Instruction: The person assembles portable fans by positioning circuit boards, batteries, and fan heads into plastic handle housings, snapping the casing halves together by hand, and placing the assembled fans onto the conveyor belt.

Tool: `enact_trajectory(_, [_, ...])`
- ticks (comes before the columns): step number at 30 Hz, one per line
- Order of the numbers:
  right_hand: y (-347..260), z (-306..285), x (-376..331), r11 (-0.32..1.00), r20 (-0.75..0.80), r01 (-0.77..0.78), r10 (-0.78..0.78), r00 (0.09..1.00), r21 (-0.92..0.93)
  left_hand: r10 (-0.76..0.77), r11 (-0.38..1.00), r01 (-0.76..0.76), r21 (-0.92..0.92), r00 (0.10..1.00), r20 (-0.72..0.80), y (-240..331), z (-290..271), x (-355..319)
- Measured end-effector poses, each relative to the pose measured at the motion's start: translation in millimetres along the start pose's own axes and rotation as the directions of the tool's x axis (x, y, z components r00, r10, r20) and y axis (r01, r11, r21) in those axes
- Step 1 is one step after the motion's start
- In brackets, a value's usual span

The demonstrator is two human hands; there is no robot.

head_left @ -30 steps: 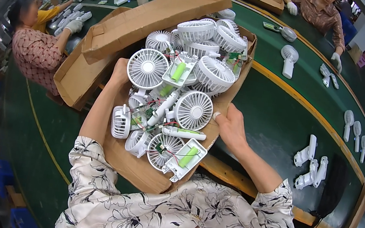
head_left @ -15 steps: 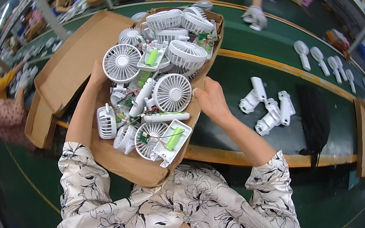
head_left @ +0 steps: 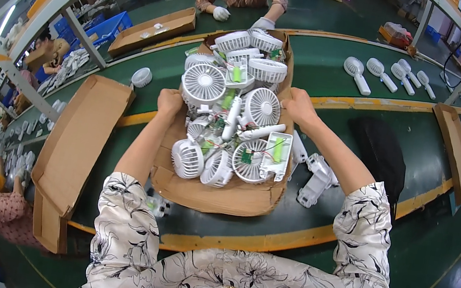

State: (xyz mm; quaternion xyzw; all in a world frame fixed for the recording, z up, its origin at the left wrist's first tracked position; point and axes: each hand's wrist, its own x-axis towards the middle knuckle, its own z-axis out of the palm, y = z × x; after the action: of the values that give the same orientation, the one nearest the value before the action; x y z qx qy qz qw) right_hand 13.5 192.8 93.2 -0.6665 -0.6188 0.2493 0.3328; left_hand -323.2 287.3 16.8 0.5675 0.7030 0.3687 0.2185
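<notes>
My two hands grip a brown cardboard tray (head_left: 216,198) by its opposite long sides. The left hand (head_left: 169,101) is closed on the left edge, and the right hand (head_left: 301,106) is closed on the right edge, its fingers partly hidden. Heaped in the tray are white handheld fan parts: round caged fan heads (head_left: 204,82), slim white casings, circuit boards and wires. One opened white handle casing (head_left: 277,154) shows a green battery. Several white handle pieces (head_left: 316,182) lie on the bench just right of the tray, partly covered by it.
Across the green belt (head_left: 324,86) a person wears white gloves (head_left: 222,14). Handheld fans (head_left: 357,73) lie on the belt at right, a single fan head (head_left: 142,77) at left. Cardboard trays (head_left: 84,133) stand to either side. A black cloth-like item (head_left: 379,155) lies on the bench.
The tray has moved forward and to the right with both my hands on it, away from my body. The view has shifted, showing more of the person across the belt.
</notes>
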Motion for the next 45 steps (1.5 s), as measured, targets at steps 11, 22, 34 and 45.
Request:
enact_trajectory(11, [71.9, -28.1, 132.2, 0.999, -0.032, -0.016, 0.017, 0.999, 0.033, -0.064, 0.981, 0.059, 0.187, 0.998, 0.017, 79.8, 76.2, 69.0])
enact_trajectory(22, [175.9, -40.8, 266.8, 0.999, -0.026, -0.015, 0.016, 1.0, 0.051, -0.089, 0.97, 0.074, 0.233, 0.995, 0.054, 118.9, 178.2, 155.1])
enact_trajectory(34, [230.8, -56.7, 300.7, 0.984, 0.123, -0.145, 0.131, 0.984, 0.108, 0.062, 0.974, -0.064, 0.216, 0.998, 0.014, 123.9, 176.2, 184.0])
enact_trajectory(45, [121.7, -46.4, 175.0, 0.996, -0.084, 0.01, -0.002, 0.996, 0.09, 0.065, 0.735, -0.026, 0.678, 0.997, -0.033, -50.9, -151.7, -61.6])
